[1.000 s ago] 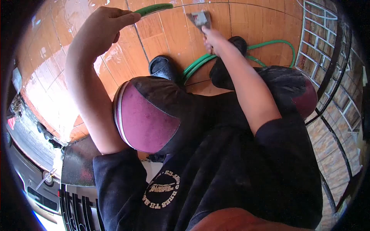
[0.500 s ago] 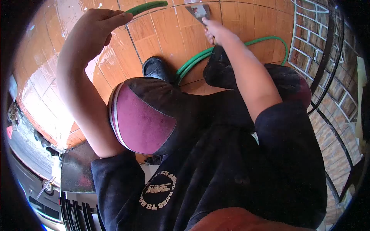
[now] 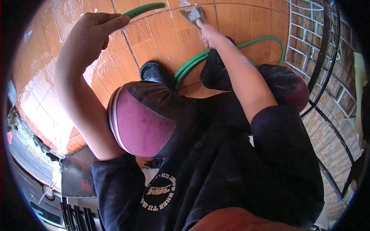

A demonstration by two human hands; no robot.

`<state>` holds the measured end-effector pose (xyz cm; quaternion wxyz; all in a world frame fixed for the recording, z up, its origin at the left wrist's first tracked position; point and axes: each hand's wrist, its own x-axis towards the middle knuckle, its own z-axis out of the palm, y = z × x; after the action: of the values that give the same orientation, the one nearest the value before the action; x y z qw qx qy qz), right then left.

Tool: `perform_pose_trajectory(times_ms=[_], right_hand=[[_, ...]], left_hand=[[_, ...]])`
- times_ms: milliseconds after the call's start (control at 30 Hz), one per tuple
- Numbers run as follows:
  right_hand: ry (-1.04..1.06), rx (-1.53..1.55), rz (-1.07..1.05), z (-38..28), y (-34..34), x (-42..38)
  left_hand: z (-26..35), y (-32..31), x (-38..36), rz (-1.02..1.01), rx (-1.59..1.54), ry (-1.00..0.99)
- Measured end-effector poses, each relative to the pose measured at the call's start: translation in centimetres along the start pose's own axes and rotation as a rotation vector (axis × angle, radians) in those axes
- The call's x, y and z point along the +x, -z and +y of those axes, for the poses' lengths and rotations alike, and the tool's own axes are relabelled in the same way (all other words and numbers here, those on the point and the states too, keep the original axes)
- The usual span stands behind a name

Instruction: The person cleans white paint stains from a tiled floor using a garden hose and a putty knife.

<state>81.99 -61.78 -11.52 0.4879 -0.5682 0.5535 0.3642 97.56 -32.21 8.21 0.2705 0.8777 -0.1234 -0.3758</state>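
Observation:
Near the top of the view, my left hand (image 3: 104, 27) is closed round the end of a green hose (image 3: 145, 9), whose free tip points right over the floor. My right hand (image 3: 208, 35) grips the handle of a putty knife (image 3: 193, 14). The knife's wide metal blade, with a pale patch on it, lies flat-looking against the orange tiled floor (image 3: 162, 34). A wet sheen covers the tiles on the left, below and beside my left hand.
A loop of green hose (image 3: 266, 38) lies behind my right forearm. Between my bent knees a dark slipper (image 3: 151, 72) shows on my foot. Black metal rails (image 3: 325, 50) and a brick-patterned tiled wall (image 3: 308, 34) stand at the right. A parked car (image 3: 40, 192) shows at the lower left.
The putty knife and my right hand have shifted slightly left and down. My left hand has dipped a little with the hose. The whole view has also moved slightly.

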Motion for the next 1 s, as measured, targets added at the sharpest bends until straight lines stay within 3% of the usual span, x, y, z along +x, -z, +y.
perform_pose_trajectory(times_ms=[67, 200, 333, 367, 567, 633, 767, 900, 933, 1000], right_hand=[[0.024, 0.053, -0.031, -2.5, 0.0, 1.2], [-0.082, 0.066, -0.078, -1.0, -0.6, 0.0], [0.024, 0.051, -0.039, -2.5, -0.4, 0.3], [-0.026, 0.096, -0.113, -3.8, 0.1, 1.2], [-0.048, 0.075, -0.098, 0.3, -1.7, -0.3], [0.063, 0.053, -0.062, -1.2, -1.7, 0.1], [-0.035, 0.108, -0.107, -4.3, -1.9, 1.1], [0.007, 0.034, -0.064, -0.7, -3.6, -1.0], [-0.118, 0.116, -0.117, -1.7, -3.4, -0.7], [-0.131, 0.135, -0.154, -2.6, -3.4, 0.6]], left_hand=[[0.2, -0.1, -0.4, 0.006, -0.005, 0.007], [0.2, 0.2, -0.7, 0.002, 0.008, 0.033], [0.3, 0.1, -0.5, 0.003, -0.049, -0.006], [0.1, -0.1, -0.7, -0.001, -0.051, 0.005], [0.0, 0.1, -0.4, 0.007, -0.058, 0.029], [0.0, 0.1, 0.0, 0.000, -0.021, 0.021], [0.4, -0.1, -0.7, 0.025, -0.001, -0.008], [0.6, 0.4, -0.9, 0.027, -0.052, 0.056], [0.5, 0.5, -0.9, 0.052, -0.043, 0.067], [0.1, 0.8, -0.8, 0.062, -0.049, 0.045]])
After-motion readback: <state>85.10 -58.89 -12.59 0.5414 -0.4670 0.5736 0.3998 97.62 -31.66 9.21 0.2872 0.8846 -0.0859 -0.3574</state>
